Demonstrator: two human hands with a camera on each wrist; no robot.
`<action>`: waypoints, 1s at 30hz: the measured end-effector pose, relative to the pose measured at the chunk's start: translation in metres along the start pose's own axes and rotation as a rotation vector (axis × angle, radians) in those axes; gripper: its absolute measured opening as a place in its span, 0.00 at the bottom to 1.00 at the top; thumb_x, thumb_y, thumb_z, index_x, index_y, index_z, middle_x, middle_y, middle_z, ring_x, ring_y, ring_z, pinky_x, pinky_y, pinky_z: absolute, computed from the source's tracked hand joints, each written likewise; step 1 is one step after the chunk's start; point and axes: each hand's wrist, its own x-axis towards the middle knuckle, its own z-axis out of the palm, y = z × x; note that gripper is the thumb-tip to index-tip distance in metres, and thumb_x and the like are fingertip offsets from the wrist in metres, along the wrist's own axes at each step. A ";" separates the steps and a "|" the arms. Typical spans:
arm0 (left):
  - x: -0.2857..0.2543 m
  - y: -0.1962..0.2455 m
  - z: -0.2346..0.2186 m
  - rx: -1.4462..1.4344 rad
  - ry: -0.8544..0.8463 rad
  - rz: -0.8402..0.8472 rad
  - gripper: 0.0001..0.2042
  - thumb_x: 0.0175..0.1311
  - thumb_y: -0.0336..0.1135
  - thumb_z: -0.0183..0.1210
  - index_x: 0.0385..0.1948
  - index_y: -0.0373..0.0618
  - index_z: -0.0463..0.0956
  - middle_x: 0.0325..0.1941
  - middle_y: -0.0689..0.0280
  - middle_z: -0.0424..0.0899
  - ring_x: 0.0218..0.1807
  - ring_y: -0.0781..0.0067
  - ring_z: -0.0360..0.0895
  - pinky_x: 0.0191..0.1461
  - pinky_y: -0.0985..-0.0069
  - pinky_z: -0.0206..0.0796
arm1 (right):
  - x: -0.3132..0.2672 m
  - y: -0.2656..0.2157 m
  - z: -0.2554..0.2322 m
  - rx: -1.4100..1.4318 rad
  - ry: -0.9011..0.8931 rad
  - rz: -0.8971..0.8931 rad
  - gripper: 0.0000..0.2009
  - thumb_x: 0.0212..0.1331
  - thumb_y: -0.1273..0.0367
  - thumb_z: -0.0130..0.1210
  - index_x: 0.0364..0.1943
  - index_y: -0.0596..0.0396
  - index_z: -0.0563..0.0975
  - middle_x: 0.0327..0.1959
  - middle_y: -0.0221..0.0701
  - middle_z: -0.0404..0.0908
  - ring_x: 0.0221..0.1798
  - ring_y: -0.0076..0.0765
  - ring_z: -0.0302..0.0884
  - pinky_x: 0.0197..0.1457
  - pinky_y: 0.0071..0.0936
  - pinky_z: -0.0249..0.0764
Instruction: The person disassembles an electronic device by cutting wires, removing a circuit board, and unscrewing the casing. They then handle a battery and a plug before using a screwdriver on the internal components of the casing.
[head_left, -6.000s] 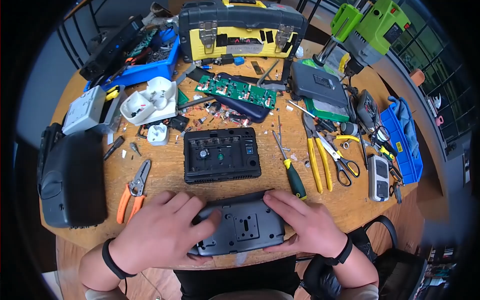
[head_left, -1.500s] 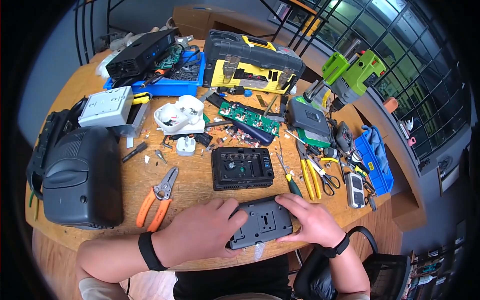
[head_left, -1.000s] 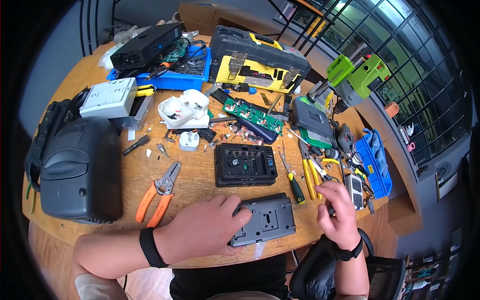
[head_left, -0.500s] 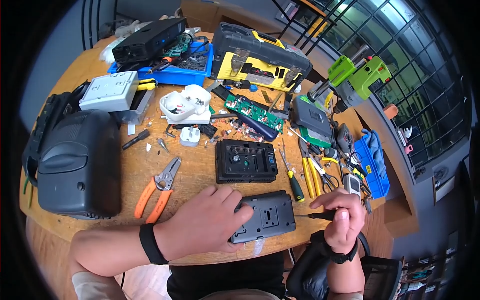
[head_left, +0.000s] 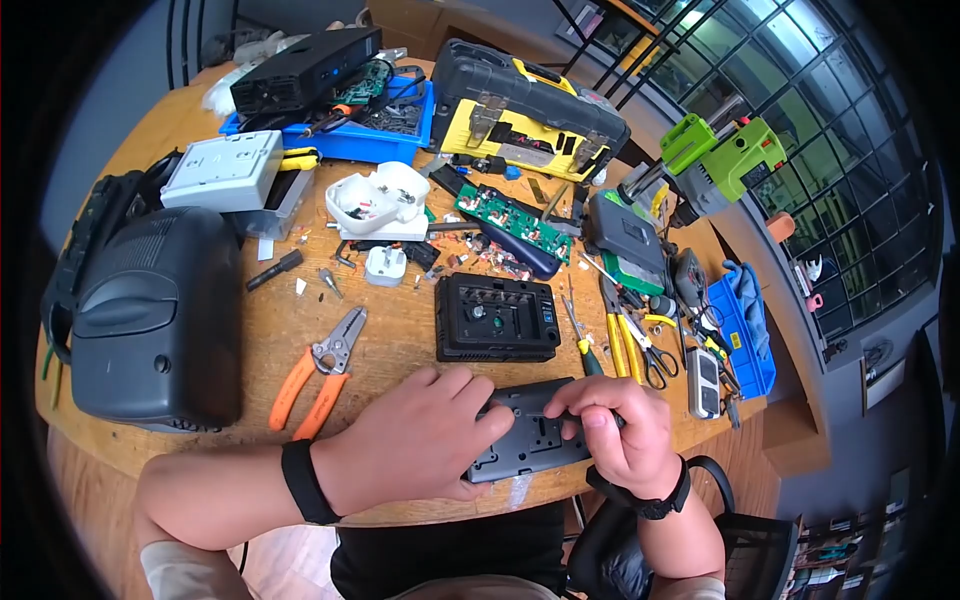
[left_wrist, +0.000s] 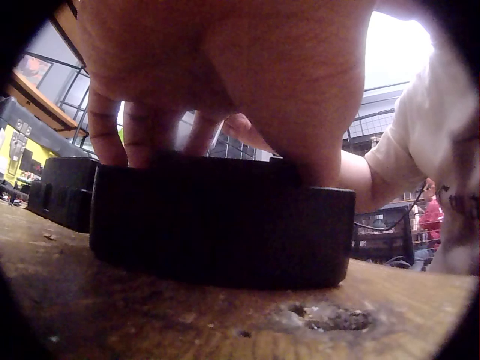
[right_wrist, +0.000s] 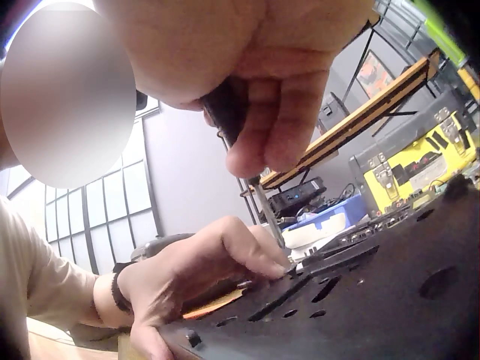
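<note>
A flat black plastic housing (head_left: pixel 515 455) with screw holes lies near the table's front edge. My left hand (head_left: pixel 420 435) grips its left end, fingers over the far edge and thumb at the near edge. Over its right part, my right hand (head_left: pixel 630 435) holds a screwdriver (right_wrist: pixel 266 214) by its dark handle. In the right wrist view the metal shaft slants down, its tip right at the housing's surface close to the left hand's fingertips. From the head camera, the right hand hides most of the tool. Just beyond sits a second black case (head_left: pixel 497 320), its recessed inside facing up.
Orange-handled wire strippers (head_left: pixel 325 370) lie left of the hands. Behind the right hand are a green-yellow screwdriver (head_left: pixel 588 358), yellow-handled pliers (head_left: pixel 622 340) and scissors (head_left: pixel 657 362). A large black case (head_left: pixel 160 320) stands at left, a yellow-black toolbox (head_left: pixel 530 110) at the back.
My right hand has let go of the housing's right end, come up with a dark screwdriver, and moved left over the housing. The left hand keeps its grip. The head view has shifted.
</note>
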 end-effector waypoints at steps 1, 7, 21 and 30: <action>0.000 0.000 0.001 0.001 0.002 -0.001 0.28 0.43 0.55 0.77 0.39 0.48 0.74 0.38 0.67 0.71 0.47 0.65 0.73 0.44 0.71 0.66 | -0.001 0.001 0.002 0.012 0.017 0.023 0.03 0.74 0.73 0.52 0.42 0.58 0.74 0.38 0.41 0.88 0.29 0.31 0.84 0.34 0.27 0.81; 0.000 0.000 -0.002 -0.021 -0.050 -0.010 0.30 0.49 0.60 0.74 0.42 0.45 0.75 0.43 0.63 0.73 0.50 0.62 0.73 0.48 0.68 0.68 | -0.001 0.008 0.006 -0.002 0.017 0.053 0.02 0.69 0.76 0.57 0.42 0.57 0.76 0.37 0.36 0.89 0.31 0.38 0.87 0.35 0.30 0.81; 0.001 -0.001 0.001 -0.012 0.003 0.005 0.28 0.44 0.55 0.76 0.41 0.48 0.75 0.39 0.66 0.71 0.47 0.66 0.72 0.43 0.70 0.66 | 0.049 -0.031 -0.032 -0.570 -0.387 0.004 0.11 0.62 0.63 0.66 0.41 0.53 0.79 0.35 0.35 0.79 0.35 0.50 0.83 0.37 0.42 0.79; 0.000 -0.001 0.002 -0.019 0.022 0.006 0.28 0.44 0.54 0.76 0.41 0.48 0.75 0.40 0.66 0.72 0.47 0.65 0.72 0.44 0.70 0.66 | 0.064 -0.051 -0.037 -0.668 -0.574 -0.067 0.12 0.61 0.65 0.65 0.41 0.53 0.75 0.31 0.33 0.79 0.31 0.47 0.84 0.32 0.41 0.78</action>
